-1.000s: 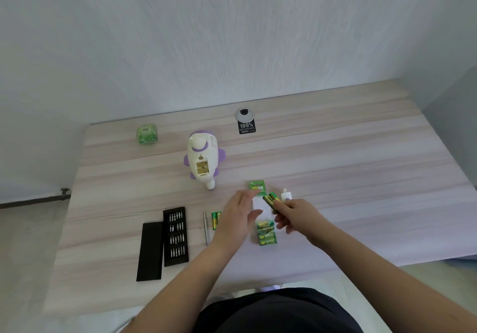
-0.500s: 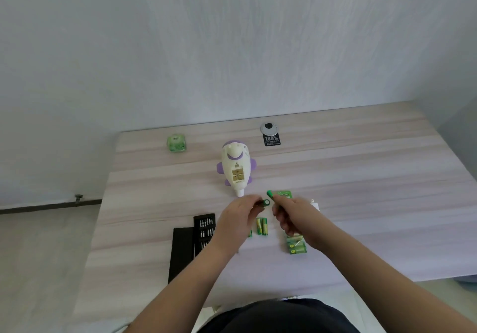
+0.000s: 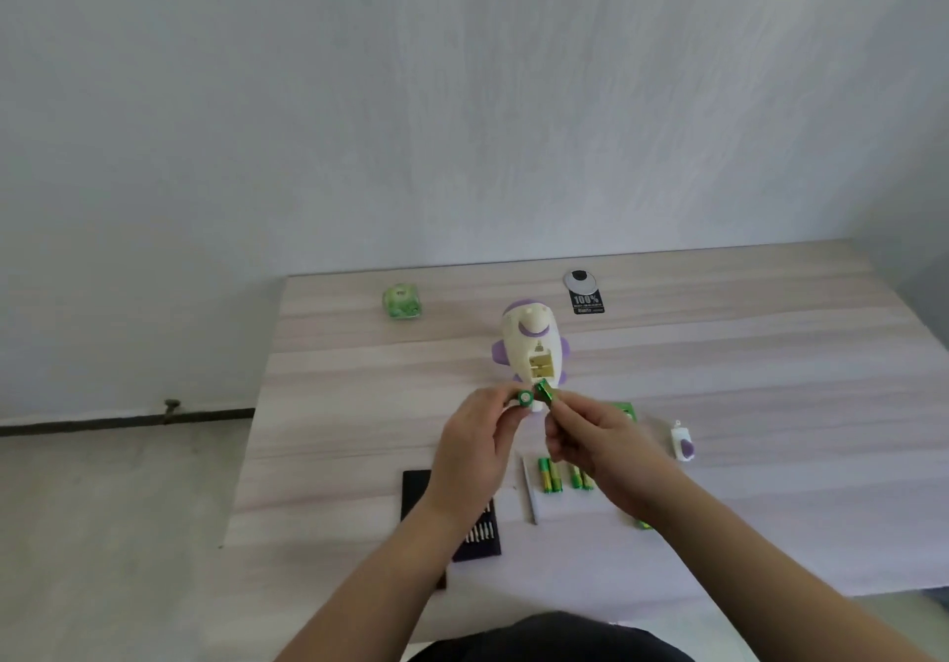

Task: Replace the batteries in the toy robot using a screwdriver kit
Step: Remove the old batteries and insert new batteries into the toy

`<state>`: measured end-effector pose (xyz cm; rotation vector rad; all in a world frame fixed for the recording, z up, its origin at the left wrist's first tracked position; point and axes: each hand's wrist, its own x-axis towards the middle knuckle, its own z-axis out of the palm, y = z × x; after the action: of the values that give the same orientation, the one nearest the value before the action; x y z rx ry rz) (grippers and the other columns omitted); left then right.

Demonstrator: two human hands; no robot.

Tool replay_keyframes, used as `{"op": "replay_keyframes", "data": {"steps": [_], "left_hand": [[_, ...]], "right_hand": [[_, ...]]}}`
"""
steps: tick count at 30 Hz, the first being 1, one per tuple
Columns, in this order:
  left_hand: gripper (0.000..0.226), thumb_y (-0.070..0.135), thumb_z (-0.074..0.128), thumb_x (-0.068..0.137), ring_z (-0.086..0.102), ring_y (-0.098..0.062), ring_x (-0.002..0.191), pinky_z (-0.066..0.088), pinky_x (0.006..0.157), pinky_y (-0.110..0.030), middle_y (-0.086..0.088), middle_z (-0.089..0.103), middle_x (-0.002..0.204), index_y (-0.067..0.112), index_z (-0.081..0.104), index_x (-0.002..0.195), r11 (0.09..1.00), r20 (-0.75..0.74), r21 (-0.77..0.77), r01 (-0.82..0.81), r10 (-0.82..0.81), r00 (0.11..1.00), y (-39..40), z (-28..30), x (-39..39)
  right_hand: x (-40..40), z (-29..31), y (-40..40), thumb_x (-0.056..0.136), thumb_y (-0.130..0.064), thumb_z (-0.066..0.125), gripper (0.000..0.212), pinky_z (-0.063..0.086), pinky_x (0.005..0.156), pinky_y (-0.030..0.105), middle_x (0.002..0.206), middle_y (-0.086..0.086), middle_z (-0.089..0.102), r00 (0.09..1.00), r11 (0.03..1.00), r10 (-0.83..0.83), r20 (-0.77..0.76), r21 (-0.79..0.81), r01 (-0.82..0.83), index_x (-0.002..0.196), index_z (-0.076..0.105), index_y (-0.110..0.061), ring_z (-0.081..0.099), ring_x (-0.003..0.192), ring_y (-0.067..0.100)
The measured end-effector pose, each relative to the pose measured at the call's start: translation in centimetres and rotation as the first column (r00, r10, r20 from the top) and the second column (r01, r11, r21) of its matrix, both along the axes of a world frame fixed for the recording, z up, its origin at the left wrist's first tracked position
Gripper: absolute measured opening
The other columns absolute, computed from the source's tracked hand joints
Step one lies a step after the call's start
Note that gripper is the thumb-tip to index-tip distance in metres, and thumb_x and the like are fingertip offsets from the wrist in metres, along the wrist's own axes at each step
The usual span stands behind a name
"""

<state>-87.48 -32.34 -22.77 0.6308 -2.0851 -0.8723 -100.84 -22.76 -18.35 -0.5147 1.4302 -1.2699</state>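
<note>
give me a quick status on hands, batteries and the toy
Left hand pinches one battery, right hand another. Toy robot lies with compartment open, apparently empty. Nothing blocks it; spare batteries on the table.

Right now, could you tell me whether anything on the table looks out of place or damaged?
Nothing looks damaged. The toy robot lies on its front with its battery compartment uncovered, its small cover set aside, as the job requires. Each hand, left and right, holds a battery.
</note>
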Motion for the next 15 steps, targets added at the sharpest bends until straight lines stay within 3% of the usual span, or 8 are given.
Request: {"op": "replay_keyframes", "data": {"steps": [2,4,11,15], "left_hand": [[0.024,0.035,0.047,0.1,0.062,-0.011,0.094,0.047,0.087,-0.018,0.003,0.066,0.102,0.017,0.06,0.109,0.999,-0.024,-0.038,0.019,-0.02,1.0,-0.8,0.1,0.7],[0.017,0.029,0.049,0.099,0.059,-0.01,0.094,0.045,0.088,-0.018,0.008,0.061,0.103,0.02,0.058,0.11,0.996,-0.028,-0.082,0.034,-0.036,0.999,-1.6,0.1,1.3],[0.019,0.034,0.046,0.1,0.055,-0.009,0.094,0.038,0.09,-0.01,0.009,0.059,0.103,0.021,0.057,0.108,0.991,0.012,-0.128,0.044,-0.042,0.999,-3.1,0.2,1.6],[0.015,0.03,0.052,0.097,0.056,-0.008,0.091,0.04,0.085,-0.009,0.009,0.059,0.1,0.02,0.058,0.107,0.989,0.049,-0.137,0.057,-0.05,0.998,-3.4,0.3,0.7]], "right_hand": [[0.8,0.1,-0.6,0.1,-0.013,0.046,0.024,0.048,0.066,0.028,0.073,0.007,0.054,0.998,0.998,-0.057,0.037,-0.03,0.058,0.118,0.063,-0.015,0.052,0.067,0.018],[1.6,0.2,-1.1,0.1,-0.012,0.047,0.03,0.047,0.062,0.029,0.071,0.008,0.053,0.995,0.995,-0.088,0.047,-0.049,0.09,0.123,0.06,-0.024,0.05,0.064,0.018],[2.3,0.0,-1.4,0.1,-0.011,0.043,0.028,0.036,0.051,0.028,0.065,0.005,0.046,0.977,0.977,-0.207,0.056,-0.046,0.209,0.107,0.068,-0.021,0.038,0.052,0.017],[1.2,-0.2,-1.3,0.1,-0.022,0.045,0.022,0.037,0.05,0.027,0.073,0.008,0.052,0.966,0.972,-0.228,0.125,-0.033,0.234,0.1,0.067,-0.016,0.045,0.058,0.019]]}}
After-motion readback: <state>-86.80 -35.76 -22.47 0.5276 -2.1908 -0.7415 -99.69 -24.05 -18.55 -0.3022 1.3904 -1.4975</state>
